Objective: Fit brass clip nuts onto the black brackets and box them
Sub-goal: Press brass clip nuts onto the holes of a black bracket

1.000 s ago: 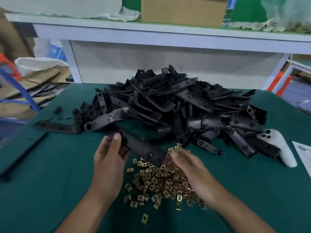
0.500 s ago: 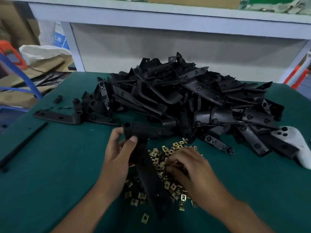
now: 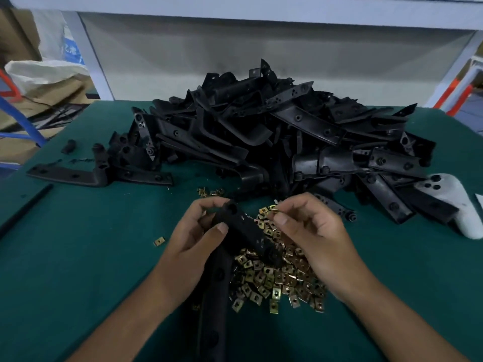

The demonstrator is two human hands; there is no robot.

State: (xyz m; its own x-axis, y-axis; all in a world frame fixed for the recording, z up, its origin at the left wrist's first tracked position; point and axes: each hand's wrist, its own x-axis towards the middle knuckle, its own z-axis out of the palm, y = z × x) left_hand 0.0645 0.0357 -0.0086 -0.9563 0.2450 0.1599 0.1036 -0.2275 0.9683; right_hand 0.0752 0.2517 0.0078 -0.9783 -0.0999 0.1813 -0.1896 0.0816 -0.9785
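bracket (image 3: 243, 231) now raised — nut perhaps pinched

bracket (image 3: 243, 231) raised off pile, now upright-angled in left hand (image 3: 193, 239) | right hand (image 3: 311, 231) lifted, pinching clip nut (image 3: 273, 208)

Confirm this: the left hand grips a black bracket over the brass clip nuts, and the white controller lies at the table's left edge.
Not quite. The head view shows the white controller at the table's right edge. The left hand does grip a black bracket over the brass clip nuts.
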